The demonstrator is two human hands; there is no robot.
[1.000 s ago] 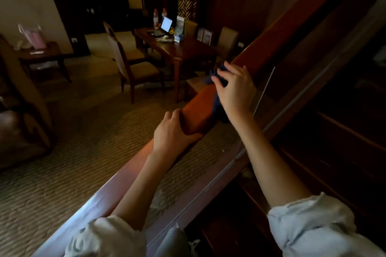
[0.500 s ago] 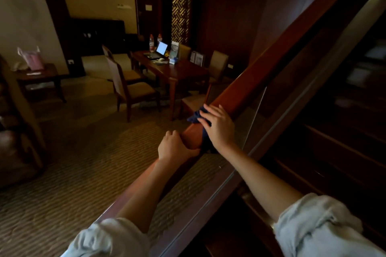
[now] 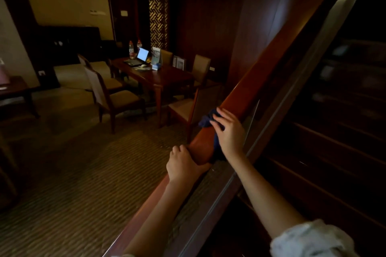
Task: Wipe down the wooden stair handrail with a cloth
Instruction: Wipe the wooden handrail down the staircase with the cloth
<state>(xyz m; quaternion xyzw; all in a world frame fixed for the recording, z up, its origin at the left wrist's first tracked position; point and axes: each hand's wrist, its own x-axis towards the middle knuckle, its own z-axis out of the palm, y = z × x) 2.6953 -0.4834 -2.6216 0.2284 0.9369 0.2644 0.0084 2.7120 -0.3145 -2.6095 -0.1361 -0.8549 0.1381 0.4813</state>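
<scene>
Head view. The polished reddish-brown wooden stair handrail (image 3: 238, 98) runs as a diagonal from the lower left of the frame to the upper right. Both hands sit on it just right of centre.

The left hand (image 3: 183, 165) is the lower of the two. Its fingers curl over the far edge of the rail and the thumb lies along the near face, so it grips the wood itself. This looks like a bracing hold, steadying the body on the stairs and leaving the other arm free to work.

Just above it, apart from it by a short stretch of bare wood, the right hand (image 3: 229, 133) lies spread over the dark blue crumpled cloth (image 3: 205, 120). Its fingers (image 3: 217, 124) are fairly straight and splayed, pressing down rather than clenching. That probably keeps the fabric flat against the rounded top so it can slide along the grain.

The cloth is trapped between palm and rail. A bunched end pokes out beyond the fingertips on the far, left side, and a darker fold hangs down the near face below the heel of the hand. Everything between is hidden under the palm.

Beyond, in the upper left, a dark wooden dining table (image 3: 167, 77) stands on the carpet.
</scene>
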